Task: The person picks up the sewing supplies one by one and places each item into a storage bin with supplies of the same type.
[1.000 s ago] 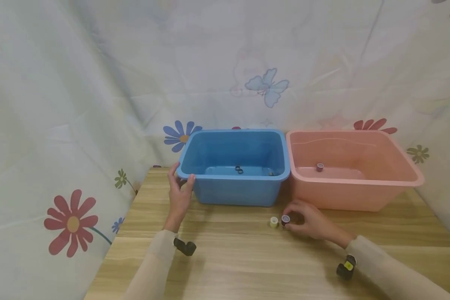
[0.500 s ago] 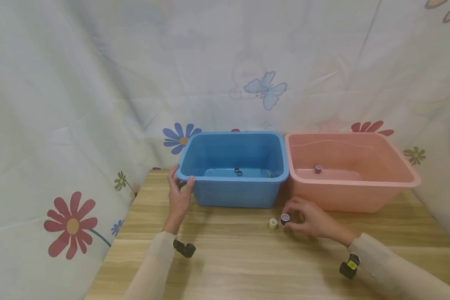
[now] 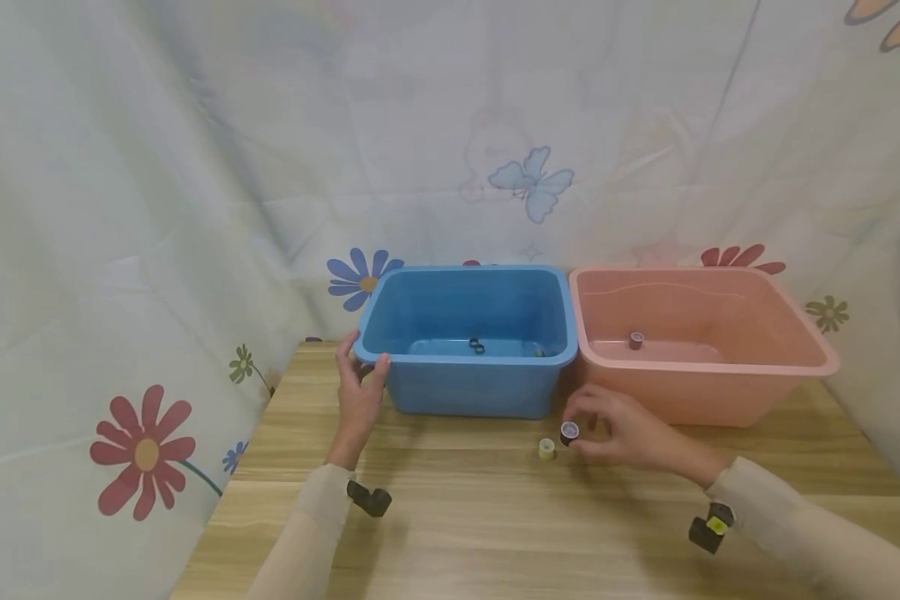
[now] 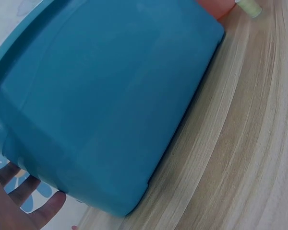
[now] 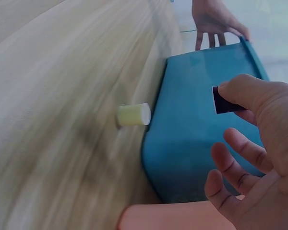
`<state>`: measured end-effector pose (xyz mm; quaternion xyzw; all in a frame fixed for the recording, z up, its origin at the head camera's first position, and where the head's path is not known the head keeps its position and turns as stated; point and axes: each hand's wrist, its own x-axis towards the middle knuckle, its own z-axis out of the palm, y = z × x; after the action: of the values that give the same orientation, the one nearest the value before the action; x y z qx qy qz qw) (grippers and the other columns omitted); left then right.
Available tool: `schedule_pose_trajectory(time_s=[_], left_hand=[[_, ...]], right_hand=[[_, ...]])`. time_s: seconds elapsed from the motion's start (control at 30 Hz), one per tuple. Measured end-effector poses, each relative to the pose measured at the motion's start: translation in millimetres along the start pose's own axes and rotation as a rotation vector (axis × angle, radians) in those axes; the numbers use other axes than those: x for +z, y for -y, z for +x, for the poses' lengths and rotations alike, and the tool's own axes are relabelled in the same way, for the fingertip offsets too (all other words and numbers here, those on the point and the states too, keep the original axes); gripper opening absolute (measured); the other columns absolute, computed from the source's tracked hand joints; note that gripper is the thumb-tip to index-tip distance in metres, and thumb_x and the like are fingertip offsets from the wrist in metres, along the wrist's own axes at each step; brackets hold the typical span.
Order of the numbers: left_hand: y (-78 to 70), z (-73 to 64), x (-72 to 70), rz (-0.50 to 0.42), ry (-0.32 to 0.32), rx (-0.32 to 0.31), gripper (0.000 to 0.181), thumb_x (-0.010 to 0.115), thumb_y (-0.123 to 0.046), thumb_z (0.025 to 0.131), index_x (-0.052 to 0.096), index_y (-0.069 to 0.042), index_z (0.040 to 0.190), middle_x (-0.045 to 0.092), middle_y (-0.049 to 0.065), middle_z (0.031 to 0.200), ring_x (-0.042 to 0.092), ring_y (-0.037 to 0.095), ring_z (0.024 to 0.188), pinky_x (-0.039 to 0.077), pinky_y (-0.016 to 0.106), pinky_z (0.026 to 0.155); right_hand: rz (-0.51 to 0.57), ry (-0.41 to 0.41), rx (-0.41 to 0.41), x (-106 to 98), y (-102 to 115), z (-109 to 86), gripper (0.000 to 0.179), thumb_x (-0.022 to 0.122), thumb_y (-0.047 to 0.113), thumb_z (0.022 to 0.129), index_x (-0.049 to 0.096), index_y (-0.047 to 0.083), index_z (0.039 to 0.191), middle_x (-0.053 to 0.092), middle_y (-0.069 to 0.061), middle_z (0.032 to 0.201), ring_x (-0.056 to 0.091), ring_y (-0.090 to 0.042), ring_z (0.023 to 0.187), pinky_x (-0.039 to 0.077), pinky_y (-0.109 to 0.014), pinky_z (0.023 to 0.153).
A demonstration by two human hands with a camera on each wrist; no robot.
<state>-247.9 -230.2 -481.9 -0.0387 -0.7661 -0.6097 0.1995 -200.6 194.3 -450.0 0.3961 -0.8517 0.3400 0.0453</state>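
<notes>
My right hand pinches a small dark spool of thread between thumb and forefinger, its pale round end facing up. The other fingers of that hand are spread loosely in the right wrist view. A pale yellow spool stands on the table just left of the held one. My left hand grips the left front corner of the blue bin, thumb at the front of the rim and fingers round the side.
The pink bin stands against the blue bin's right side, with a purplish spool on its floor. Inside the blue bin lie two small dark rings and a small thing by its right wall. A patterned curtain hangs behind the wooden table.
The dark spool has risen slightly in my right hand, away from the pale yellow spool. My left hand keeps its grip on the blue bin. The head view has shifted a little.
</notes>
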Motion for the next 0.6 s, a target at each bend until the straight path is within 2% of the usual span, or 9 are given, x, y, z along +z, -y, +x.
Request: schedule_pose_trajectory(time_s=[0.23,0.33,0.5,0.6], left_hand=[[-0.3,0.3,-0.3,0.006,0.013,-0.036,0.068,0.062,-0.037,0.103,0.022,-0.035,0.158,0.04,0.018,0.156,0.049,0.04,0.132,0.045,0.062,0.102],[-4.4,-0.9,-0.4,0.006,0.021,-0.05,0.069,0.061,-0.033,0.104,0.021,-0.03,0.16,0.039,0.021,0.157,0.048,0.043,0.133,0.044,0.063,0.103],[-28.4,-7.6,-1.5,0.015,0.032,-0.053,0.07,0.06,-0.028,0.104,0.02,-0.019,0.161,0.04,0.025,0.155,0.048,0.044,0.132,0.046,0.061,0.103],[-40.9,-11.6,-1.7,0.017,0.034,-0.049,0.07,0.06,-0.027,0.104,0.02,-0.016,0.16,0.04,0.025,0.155,0.049,0.044,0.132,0.046,0.061,0.103]], right_hand=[[-0.023,-0.002,-0.083,-16,11,9.7,0.031,0.086,0.011,0.082,0.07,0.026,0.103,0.063,0.012,0.109,0.061,-0.016,0.089,0.055,-0.031,0.072],[-0.037,-0.012,-0.116,-23,15,13.8,0.031,0.086,0.01,0.082,0.07,0.026,0.102,0.063,0.012,0.107,0.06,-0.014,0.087,0.054,-0.03,0.07],[-0.047,-0.005,-0.103,-34,25,17.6,0.032,0.087,0.012,0.083,0.069,0.027,0.104,0.061,0.013,0.108,0.056,-0.007,0.087,0.053,-0.029,0.066],[-0.056,-0.002,-0.099,-42,29,20.2,0.031,0.087,0.014,0.083,0.07,0.028,0.105,0.061,0.013,0.108,0.056,-0.008,0.088,0.052,-0.029,0.065]])
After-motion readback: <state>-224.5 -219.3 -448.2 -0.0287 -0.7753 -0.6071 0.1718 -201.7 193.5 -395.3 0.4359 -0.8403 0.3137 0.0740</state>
